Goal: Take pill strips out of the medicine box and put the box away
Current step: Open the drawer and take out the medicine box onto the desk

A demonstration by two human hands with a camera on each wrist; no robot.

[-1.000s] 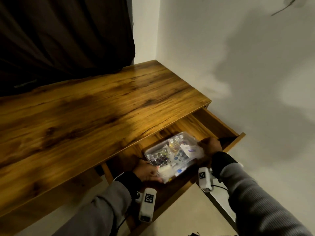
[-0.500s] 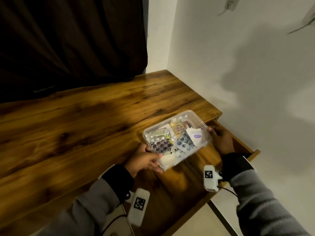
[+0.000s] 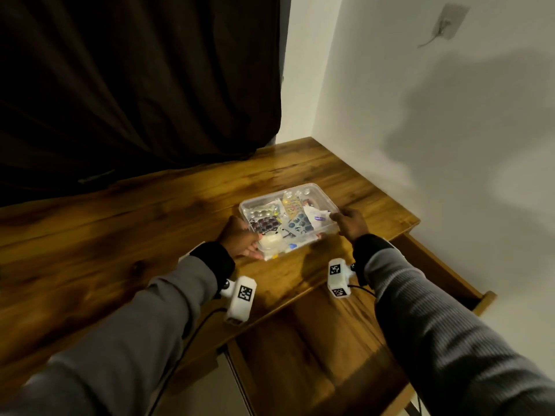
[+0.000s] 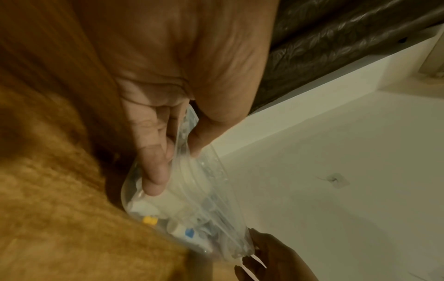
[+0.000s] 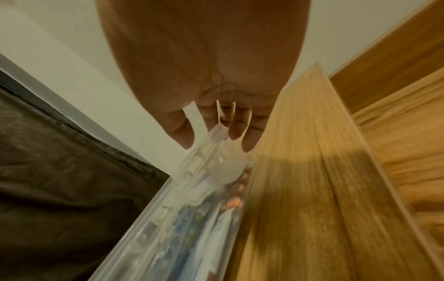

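A clear plastic medicine box [image 3: 322,194] sits low at the right end of the wooden table [image 3: 120,235]; I cannot tell whether it touches the top. Inside lie several pill strips [image 3: 264,225], papers and small items. My left hand [image 3: 240,238] grips its near left corner. In the left wrist view, my left hand [image 4: 177,165] pinches the box [image 4: 204,199] with the thumb above and the fingers below. My right hand [image 3: 351,225] holds the right side. In the right wrist view, my right hand [image 5: 213,140] has its thumb over the rim of the box [image 5: 192,209] and its fingers underneath.
An open wooden drawer [image 3: 330,355] juts out below the table's front right edge, under my forearms. A dark curtain [image 3: 135,85] hangs behind the table. A white wall [image 3: 420,145] with a socket plate [image 3: 449,22] borders the right side.
Both hands lifted the medicine box out of the open drawer and carried it up and away from me to the tabletop. The camera view tilted upward.
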